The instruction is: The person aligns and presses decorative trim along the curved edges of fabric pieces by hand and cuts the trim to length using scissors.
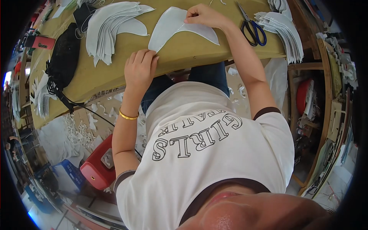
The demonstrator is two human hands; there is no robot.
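Note:
A white curved fabric piece (166, 28) with a stitched line across it lies on the mustard-coloured tabletop (180, 57). At its lower left corner my left hand (141, 67) has its fingers bent and pressed together on the tip of the fabric. My right hand (201, 16) pinches the fabric's upper edge near the top of the stitched line. To the left of the piece lies a fanned stack of white fabric pieces (103, 30). Dark-handled scissors (253, 30) rest to the right of my right hand, blades pointing away.
Another white stack (283, 32) hangs over the table's right edge. On the left are a black bag (65, 55) with a cord, a red box (40, 42) and more white pieces (43, 97). Below stand a red stool (97, 165) and a blue basket (69, 172), with scraps on the floor.

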